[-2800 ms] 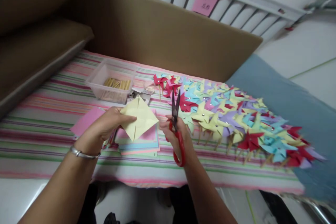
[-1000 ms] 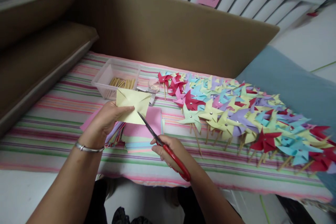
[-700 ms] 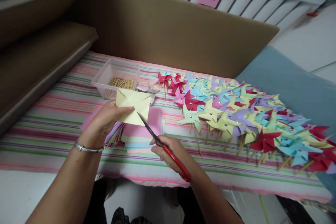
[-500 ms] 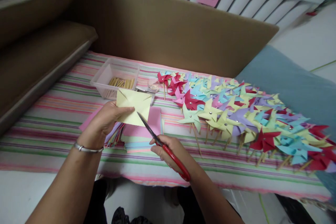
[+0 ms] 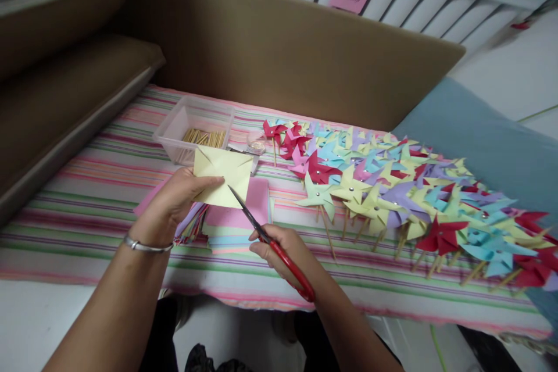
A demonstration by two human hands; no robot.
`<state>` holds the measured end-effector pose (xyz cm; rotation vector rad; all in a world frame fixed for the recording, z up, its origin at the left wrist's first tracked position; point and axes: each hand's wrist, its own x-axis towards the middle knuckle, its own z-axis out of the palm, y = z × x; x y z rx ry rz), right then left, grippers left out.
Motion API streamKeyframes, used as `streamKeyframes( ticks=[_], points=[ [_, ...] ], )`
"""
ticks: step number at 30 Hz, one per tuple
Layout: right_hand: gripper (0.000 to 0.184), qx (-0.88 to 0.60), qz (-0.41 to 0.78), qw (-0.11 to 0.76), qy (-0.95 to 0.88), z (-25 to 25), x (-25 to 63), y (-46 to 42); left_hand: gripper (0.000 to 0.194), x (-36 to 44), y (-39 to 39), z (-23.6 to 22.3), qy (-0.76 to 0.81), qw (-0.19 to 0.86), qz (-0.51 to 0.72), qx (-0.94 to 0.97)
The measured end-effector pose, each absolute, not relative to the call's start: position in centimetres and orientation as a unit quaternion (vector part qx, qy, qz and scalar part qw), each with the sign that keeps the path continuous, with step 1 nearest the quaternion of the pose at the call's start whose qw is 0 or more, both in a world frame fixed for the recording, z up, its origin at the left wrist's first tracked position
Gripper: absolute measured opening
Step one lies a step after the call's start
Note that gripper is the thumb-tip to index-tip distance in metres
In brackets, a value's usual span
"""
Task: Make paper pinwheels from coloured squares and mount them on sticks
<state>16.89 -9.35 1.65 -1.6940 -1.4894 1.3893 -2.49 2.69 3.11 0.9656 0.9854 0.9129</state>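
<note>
My left hand (image 5: 174, 200) pinches a pale yellow paper square (image 5: 224, 175) with crease lines, held up over a stack of coloured paper sheets (image 5: 238, 225). My right hand (image 5: 283, 253) grips red-handled scissors (image 5: 272, 244). Their blades point up and left, with the tip touching the lower edge of the yellow square. A silver bracelet circles my left wrist.
A clear plastic tub of wooden sticks (image 5: 194, 131) stands behind the paper on the striped cloth (image 5: 87, 186). A long spread of finished paper pinwheels (image 5: 392, 192) on sticks covers the right side. A brown cardboard panel (image 5: 279, 46) rises behind, a blue cushion (image 5: 492, 139) lies right.
Over the last seconds the scissors swung down from upright to meet the yellow square's lower edge. In the past second both hands have stayed almost still.
</note>
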Motion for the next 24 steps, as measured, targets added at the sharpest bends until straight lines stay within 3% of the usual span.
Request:
streamKeyframes(
  ticks=[12,19,24],
  points=[
    [0.022,-0.546,0.425,0.186,-0.698,1.4,20.4,-10.1,0.037,-3.6,3.9,3.2,0.464,0.656,0.423,0.418],
    [0.037,-0.623,0.286,0.394,-0.613,2.0,21.1,-8.6,0.025,-1.6,2.0,3.3,0.437,0.707,0.249,0.497],
    [0.048,-0.609,0.351,0.425,-0.571,1.8,20.3,-8.1,0.015,1.7,0.4,1.9,0.398,0.717,0.118,0.559]
  ],
)
